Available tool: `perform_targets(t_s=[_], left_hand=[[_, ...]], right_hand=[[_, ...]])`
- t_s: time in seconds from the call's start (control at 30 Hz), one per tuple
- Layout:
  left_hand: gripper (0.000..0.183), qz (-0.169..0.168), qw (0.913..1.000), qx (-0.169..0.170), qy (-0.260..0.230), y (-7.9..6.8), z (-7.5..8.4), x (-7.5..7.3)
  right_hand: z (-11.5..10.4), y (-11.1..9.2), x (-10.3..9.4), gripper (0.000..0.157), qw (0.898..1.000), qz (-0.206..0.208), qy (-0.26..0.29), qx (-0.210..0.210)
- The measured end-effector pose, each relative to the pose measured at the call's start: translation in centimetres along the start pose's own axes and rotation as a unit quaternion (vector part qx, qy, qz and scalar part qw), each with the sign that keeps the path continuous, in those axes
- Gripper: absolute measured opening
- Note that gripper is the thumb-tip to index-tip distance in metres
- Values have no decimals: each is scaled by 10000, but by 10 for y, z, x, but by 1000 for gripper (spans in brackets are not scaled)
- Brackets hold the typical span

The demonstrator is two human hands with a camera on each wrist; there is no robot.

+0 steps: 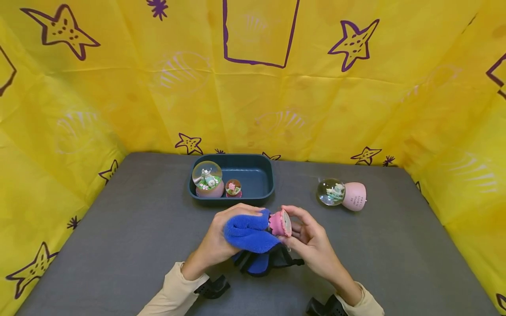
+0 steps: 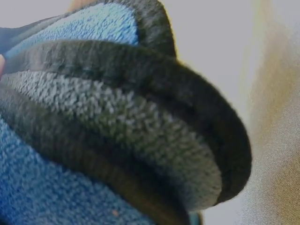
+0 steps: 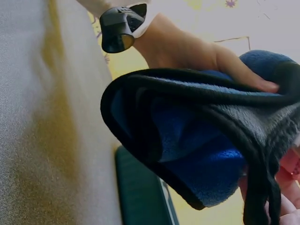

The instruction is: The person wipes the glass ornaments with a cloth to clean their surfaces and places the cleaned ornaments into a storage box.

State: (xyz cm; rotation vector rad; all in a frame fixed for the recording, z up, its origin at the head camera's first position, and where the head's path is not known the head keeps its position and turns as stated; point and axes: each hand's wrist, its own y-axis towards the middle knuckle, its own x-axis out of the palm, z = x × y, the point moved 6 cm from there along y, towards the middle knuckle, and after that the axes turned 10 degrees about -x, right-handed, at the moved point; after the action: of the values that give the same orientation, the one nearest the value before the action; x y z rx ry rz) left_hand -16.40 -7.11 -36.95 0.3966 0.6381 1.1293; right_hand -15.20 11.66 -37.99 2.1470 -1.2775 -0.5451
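In the head view my left hand grips a folded blue towel with black edging. The towel wraps one end of a small object with a pink scalloped base, probably a small snow globe, whose other end is hidden in the cloth. My right hand pinches this base between thumb and fingers, its round underside turned to the right. Loose folds of the towel hang below both hands. Close up, the left wrist view is filled by the towel; the right wrist view shows its open folds.
Behind the hands stands a dark teal tray. A larger snow globe and a small one stand in its left part. To the right, a snow globe with a pink base lies on its side on the grey table.
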Motion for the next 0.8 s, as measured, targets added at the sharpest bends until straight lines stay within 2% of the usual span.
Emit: perform_targets(t_s=[0.17,0.3,0.43,0.6,0.8], left_hand=[[53,171,9998,52,118,0,2,-2],[56,306,9995,-57,88,0,3,-6],[61,257,9996,-146,-9,-1,2,-8],[63,105,9997,-119,162,-1,-2,-7],[66,36,9989,-441,147,0,-6,-6]], right_hand=[[-3,0,-3,57,9993,341,-80,-153],[-4,2,-7,56,9974,595,261,-309],[-2,2,-7,56,9957,606,626,-309],[3,-1,-9,59,9979,629,158,24],[6,-4,-7,60,9941,485,-940,220]])
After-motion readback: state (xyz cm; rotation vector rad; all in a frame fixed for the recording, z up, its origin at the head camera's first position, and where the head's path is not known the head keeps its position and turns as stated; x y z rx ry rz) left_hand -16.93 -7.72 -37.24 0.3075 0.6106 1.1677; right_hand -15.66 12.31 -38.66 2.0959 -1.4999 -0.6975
